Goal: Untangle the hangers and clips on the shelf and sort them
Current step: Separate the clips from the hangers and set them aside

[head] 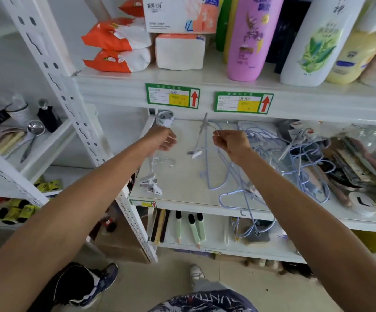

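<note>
My right hand pinches the wire top of a clip hanger and holds it up above the white shelf; a white clip dangles from its lower end. A tangle of pale blue wire hangers lies on the shelf under and right of that hand, some hanging over the front edge. My left hand hovers with loosely curled fingers above a small heap of white clips and a clear hook near the shelf's left end; whether it holds anything is hidden.
A tape roll sits at the back left of the shelf. Packaged goods crowd its right end. The upper shelf carries tissue packs and bottles. Brushes lie on the lower shelf. My feet stand on the floor below.
</note>
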The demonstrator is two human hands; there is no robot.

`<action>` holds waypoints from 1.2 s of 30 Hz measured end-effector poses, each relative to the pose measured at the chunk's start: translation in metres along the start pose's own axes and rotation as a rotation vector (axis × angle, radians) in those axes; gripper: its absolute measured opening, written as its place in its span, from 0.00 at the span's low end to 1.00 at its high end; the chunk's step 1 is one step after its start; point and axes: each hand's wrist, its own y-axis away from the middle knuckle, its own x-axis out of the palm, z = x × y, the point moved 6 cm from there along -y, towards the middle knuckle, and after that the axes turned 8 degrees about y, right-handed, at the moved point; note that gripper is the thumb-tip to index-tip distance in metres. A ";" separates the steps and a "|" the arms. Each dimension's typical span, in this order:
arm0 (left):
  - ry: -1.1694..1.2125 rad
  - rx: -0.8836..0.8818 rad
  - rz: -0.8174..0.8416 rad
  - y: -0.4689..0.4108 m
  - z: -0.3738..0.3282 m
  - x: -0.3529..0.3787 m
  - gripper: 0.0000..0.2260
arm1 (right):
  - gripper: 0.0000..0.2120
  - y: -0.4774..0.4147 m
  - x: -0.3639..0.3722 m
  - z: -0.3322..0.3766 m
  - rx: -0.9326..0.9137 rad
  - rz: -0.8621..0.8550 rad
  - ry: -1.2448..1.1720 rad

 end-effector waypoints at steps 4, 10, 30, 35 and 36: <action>0.526 -0.261 0.309 0.001 -0.004 0.013 0.29 | 0.09 -0.011 0.013 0.005 -0.256 0.081 0.248; 0.244 -0.175 0.327 0.003 -0.001 0.007 0.16 | 0.19 -0.028 0.044 -0.014 -0.493 0.255 0.603; 0.097 -0.056 -0.169 -0.047 0.100 -0.049 0.11 | 0.17 -0.061 0.131 -0.101 -0.134 0.385 0.789; -0.333 0.097 -0.253 -0.055 0.093 -0.049 0.15 | 0.08 -0.076 0.133 -0.115 0.179 0.223 0.526; -0.428 0.121 -0.270 -0.056 0.090 -0.049 0.15 | 0.08 -0.076 0.131 -0.116 0.190 0.209 0.519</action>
